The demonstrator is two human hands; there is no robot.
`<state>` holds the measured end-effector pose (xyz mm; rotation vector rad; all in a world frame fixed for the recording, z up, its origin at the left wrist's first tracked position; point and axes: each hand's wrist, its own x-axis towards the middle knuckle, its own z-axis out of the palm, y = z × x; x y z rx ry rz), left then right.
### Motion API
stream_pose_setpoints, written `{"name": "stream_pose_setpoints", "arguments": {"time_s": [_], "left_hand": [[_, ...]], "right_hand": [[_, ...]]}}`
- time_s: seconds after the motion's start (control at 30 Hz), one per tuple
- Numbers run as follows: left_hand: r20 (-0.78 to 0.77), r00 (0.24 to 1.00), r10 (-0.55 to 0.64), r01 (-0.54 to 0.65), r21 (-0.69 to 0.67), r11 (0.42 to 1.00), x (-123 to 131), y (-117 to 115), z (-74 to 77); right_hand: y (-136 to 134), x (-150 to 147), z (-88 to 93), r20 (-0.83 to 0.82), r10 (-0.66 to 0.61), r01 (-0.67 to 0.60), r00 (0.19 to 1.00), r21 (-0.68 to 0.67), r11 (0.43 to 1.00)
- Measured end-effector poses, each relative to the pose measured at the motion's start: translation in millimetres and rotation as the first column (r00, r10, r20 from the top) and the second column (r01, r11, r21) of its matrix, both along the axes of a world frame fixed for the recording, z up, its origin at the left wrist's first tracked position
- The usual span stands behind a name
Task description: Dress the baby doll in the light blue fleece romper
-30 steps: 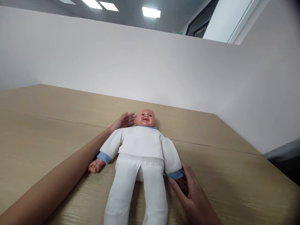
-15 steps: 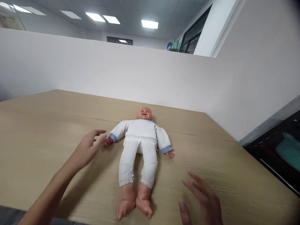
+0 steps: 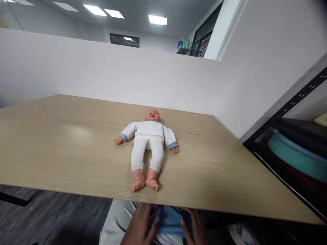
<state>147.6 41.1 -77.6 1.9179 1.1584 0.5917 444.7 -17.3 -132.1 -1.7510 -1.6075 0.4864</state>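
A baby doll (image 3: pixel 148 136) in a white top and trousers with blue cuffs lies on its back on the wooden table (image 3: pixel 84 160), feet toward me. Below the near table edge are my left hand (image 3: pixel 140 224) and my right hand (image 3: pixel 196 226), over my lap. Between them shows a blue cloth (image 3: pixel 169 219), which both thumbs appear to touch. On each hand the thumb stands apart from the fingers. The fingertips are partly hidden under the table edge, and no firm grip shows.
A white partition (image 3: pixel 138 75) rises behind the table. On the right, a black shelf rack (image 3: pixel 286 112) holds a teal basin (image 3: pixel 296 153). A whitish object (image 3: pixel 244 234) lies in the dark below the table at right.
Both hands have come away from above the table, beside the doll, down to the blue cloth under the near edge. My view has pulled back and turned slightly right. The doll stays lying.
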Motion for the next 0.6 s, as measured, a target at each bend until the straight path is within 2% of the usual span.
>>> {"name": "stream_pose_setpoints", "arguments": {"time_s": [0.07, 0.13, 0.23, 0.3, 0.37, 0.43, 0.5, 0.53, 0.57, 0.6], "left_hand": [[0.001, 0.998, 0.065, -0.064, -0.115, 0.991, 5.8, 3.3, -6.2], [0.006, 0.995, 0.100, -0.097, -0.213, 0.972, 6.8, 6.9, -13.3], [0.030, 0.995, 0.099, -0.086, -0.295, 0.952, 8.1, 11.2, -19.3], [0.035, 0.995, 0.091, -0.077, -0.289, 0.954, 9.9, 11.3, -15.2], [0.022, 0.998, 0.055, -0.046, -0.304, 0.951, 9.2, 8.5, -3.6], [0.013, 0.998, -0.062, 0.063, -0.356, 0.932, 2.3, 4.4, 14.3], [0.049, 0.963, -0.265, 0.262, -0.405, 0.876, -12.4, 1.2, 37.1], [0.106, 0.918, -0.381, 0.388, -0.431, 0.815, -22.0, 0.2, 49.8], [0.155, 0.886, -0.436, 0.457, -0.438, 0.774, -32.6, -0.3, 62.8], [0.174, 0.882, -0.438, 0.468, -0.429, 0.772, -43.3, -0.4, 76.0]], "right_hand": [[0.8, 11.9, -20.0, -0.108, -0.042, 0.014, 0.993, -0.253, 0.967], [1.5, 16.2, -33.3, -0.193, -0.069, -0.018, 0.979, -0.419, 0.908], [4.9, 10.6, -39.3, -0.260, -0.087, -0.053, 0.962, -0.490, 0.870], [7.9, 3.5, -34.6, -0.287, -0.106, -0.053, 0.952, -0.497, 0.866], [9.3, -3.5, -22.7, -0.311, -0.108, -0.057, 0.944, -0.476, 0.878], [8.0, -10.3, -2.7, -0.368, -0.062, -0.105, 0.928, -0.417, 0.903], [3.8, -17.9, 24.9, -0.459, 0.046, -0.216, 0.887, -0.326, 0.920], [1.0, -22.3, 40.4, -0.494, 0.091, -0.260, 0.865, -0.285, 0.922], [-1.7, -27.0, 56.1, -0.517, 0.140, -0.313, 0.845, -0.265, 0.912], [-4.2, -31.8, 70.9, -0.530, 0.179, -0.354, 0.829, -0.249, 0.901]]}}
